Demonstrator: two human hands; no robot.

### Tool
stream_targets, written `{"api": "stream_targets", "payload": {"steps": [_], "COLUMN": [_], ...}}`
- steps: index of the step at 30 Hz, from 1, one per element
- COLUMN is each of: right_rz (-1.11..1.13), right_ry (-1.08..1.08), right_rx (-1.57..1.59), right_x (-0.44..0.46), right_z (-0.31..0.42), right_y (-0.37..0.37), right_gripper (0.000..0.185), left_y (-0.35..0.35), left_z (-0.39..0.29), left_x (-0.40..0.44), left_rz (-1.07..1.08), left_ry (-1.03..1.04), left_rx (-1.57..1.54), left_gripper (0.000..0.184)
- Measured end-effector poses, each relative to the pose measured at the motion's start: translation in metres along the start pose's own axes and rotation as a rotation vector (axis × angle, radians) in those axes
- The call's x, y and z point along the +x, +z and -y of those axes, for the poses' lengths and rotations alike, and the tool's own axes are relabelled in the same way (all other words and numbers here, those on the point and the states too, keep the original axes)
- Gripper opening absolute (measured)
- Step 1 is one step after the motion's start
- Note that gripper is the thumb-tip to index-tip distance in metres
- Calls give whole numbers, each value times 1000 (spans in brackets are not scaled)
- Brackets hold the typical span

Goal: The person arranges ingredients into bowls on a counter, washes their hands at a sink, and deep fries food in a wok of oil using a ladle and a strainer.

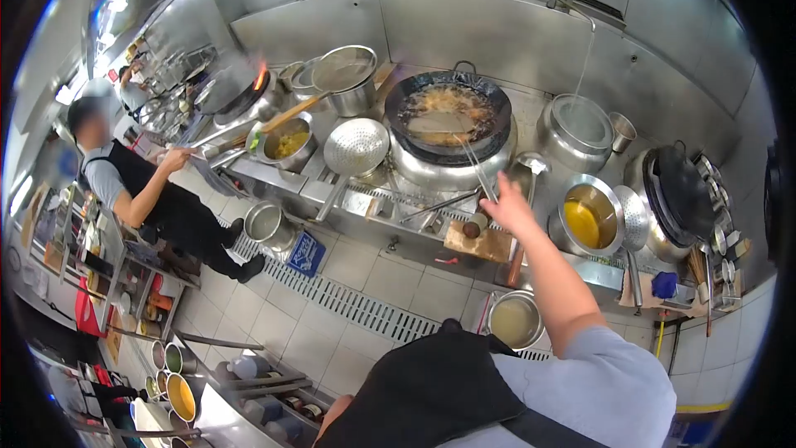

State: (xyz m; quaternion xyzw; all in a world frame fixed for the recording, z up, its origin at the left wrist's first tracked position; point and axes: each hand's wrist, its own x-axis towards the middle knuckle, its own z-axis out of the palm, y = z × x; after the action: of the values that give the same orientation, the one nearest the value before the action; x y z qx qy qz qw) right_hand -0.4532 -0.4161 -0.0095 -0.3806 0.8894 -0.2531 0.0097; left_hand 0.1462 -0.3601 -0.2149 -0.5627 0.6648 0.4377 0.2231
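The right hand (512, 209) pinches tongs (487, 186) reaching into the far middle wok (401, 120), so a jerk could splash hot oil (452, 101) on it; left fingers, I can't tell.

The person wears a plain shirt (597, 382) of pale grey-blue, lightly creased, with a short right sleeve (587, 344) that leaves the forearm (560, 286) and right grip (511, 209) bare. Over it lies a broad black apron (444, 390), with a flat dark strap (551, 431) crossing the lighter cloth near its lower part.
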Motion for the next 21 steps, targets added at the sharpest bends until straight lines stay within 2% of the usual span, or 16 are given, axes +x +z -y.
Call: {"api": "stream_targets", "payload": {"steps": [2,3,4,6,8,10,13,16,18,19,20,21], "right_rz": [355,367,365,22,162,329,382,155,45,-106,-129,-111], "right_ry": [0,137,151,141,228,326,477,657,658,557,564,618], "right_rx": [281,442,444,332,-22,-116,-40,84,266,220,212,375], "right_x": [27,32,35,16,-30,-73,-93,-92,-75,-72,-70,-65], "right_z": [-10,-10,-24,-70,-106,-109,-101,-109,-112,-109,-100,-87], "right_y": [17,16,20,26,39,36,51,69,55,45,23,-4], "right_gripper": [68,65,65,65,66,71,78,66,44,25,25,22], "left_y": [5,7,4,-7,-23,-44,-82,-118,-143,-152,-159,-170], "left_z": [0,-1,-3,-7,-11,-14,-14,-13,-17,-20,-16,-27], "left_x": [-2,-1,-1,2,9,17,37,70,107,129,159,182], "left_rz": [-9,-26,-54,-95,-134,-182,-232,-259,-262,-259,-247,-222], "left_ry": [-59,-87,-115,-162,-190,-211,-223,-180,-90,-39,14,101], "left_rx": [-39,-57,-84,-117,-127,-129,-95,-23,51,101,154,248], "left_gripper": [46,45,45,44,44,43,42,41,41,40,40,40]}}
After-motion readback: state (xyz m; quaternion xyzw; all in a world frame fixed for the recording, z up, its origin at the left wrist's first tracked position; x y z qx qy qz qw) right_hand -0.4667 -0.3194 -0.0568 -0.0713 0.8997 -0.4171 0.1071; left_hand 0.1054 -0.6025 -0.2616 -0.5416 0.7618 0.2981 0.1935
